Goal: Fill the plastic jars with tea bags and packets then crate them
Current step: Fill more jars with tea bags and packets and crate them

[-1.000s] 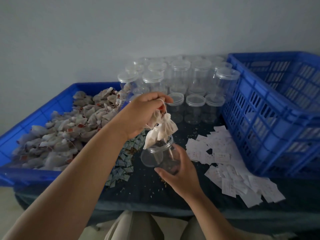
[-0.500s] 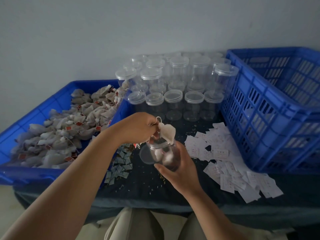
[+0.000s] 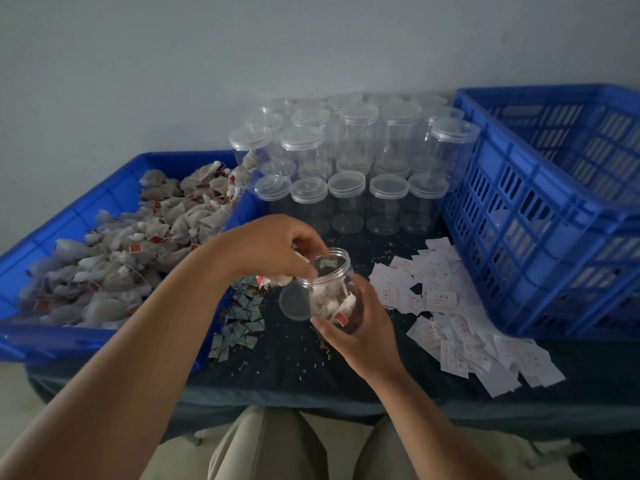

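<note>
My right hand (image 3: 360,336) grips a clear plastic jar (image 3: 341,271), tilted with its open mouth towards the upper left, above the dark table (image 3: 294,372). White tea bags (image 3: 327,299) with a red tag lie inside the jar. My left hand (image 3: 273,247) hovers at the jar's mouth with curled fingers. It holds a tea bag (image 3: 280,279) that hangs just outside the rim, a red tag beside it. A clear round disc (image 3: 294,304), perhaps the lid, shows at the jar's lower left.
A blue tray (image 3: 86,209) heaped with tea bags (image 3: 114,258) sits on the left. Lidded empty jars (image 3: 349,188) stand stacked at the back. A tall blue crate (image 3: 540,216) is on the right, white paper packets (image 3: 450,306) before it. Small grey packets (image 3: 242,317) lie near the tray.
My left hand came down from above the jar to its mouth, and most of the bunch of tea bags went inside. The jar stayed in my right hand.
</note>
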The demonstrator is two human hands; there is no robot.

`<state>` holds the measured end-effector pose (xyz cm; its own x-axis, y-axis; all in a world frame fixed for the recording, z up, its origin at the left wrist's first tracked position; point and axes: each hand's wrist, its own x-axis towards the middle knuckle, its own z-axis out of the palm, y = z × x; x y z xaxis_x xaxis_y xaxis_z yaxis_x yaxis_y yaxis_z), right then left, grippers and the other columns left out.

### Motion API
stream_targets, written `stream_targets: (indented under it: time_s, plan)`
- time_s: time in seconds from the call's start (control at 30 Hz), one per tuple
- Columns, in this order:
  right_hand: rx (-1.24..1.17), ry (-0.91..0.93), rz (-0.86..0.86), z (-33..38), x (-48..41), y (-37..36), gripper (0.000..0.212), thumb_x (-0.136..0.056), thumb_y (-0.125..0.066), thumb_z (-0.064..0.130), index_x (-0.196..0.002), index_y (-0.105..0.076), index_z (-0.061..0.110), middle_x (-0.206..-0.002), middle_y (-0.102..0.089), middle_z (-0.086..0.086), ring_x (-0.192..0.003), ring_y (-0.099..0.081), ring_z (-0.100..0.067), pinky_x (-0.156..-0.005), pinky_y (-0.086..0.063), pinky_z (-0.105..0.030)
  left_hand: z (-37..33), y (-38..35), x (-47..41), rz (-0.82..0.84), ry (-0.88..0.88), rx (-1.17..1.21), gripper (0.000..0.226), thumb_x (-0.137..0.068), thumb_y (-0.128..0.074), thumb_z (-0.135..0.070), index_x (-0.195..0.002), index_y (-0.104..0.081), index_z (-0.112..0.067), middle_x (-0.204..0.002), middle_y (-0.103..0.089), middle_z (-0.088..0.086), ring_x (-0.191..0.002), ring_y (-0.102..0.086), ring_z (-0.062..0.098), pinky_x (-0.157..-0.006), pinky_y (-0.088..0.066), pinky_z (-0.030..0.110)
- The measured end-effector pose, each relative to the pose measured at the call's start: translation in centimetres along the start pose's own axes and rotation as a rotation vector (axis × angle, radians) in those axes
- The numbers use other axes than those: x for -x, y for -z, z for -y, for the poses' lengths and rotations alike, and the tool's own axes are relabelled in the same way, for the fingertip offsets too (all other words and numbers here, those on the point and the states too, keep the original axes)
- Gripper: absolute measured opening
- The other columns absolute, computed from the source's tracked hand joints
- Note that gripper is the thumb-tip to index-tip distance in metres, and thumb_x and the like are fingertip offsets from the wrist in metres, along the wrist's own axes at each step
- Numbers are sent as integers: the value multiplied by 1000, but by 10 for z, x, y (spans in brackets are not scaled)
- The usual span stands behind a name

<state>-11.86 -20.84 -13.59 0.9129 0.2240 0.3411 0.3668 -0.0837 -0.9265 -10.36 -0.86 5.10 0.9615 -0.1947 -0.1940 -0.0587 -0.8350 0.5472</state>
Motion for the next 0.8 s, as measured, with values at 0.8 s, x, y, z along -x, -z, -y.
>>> stream_targets:
  time_s: [0.8]
  plan:
    - [-56, 14, -33, 6, 2, 2, 76, -79, -89, 49, -143, -54, 29, -122, -72, 14, -107, -75, -12, -83, -63, -24, 18, -10, 11, -373, -29, 71, 27, -110, -43, -48, -111, -70, -45, -104, -73, -30, -79, -65, -15, -70, -47, 7]
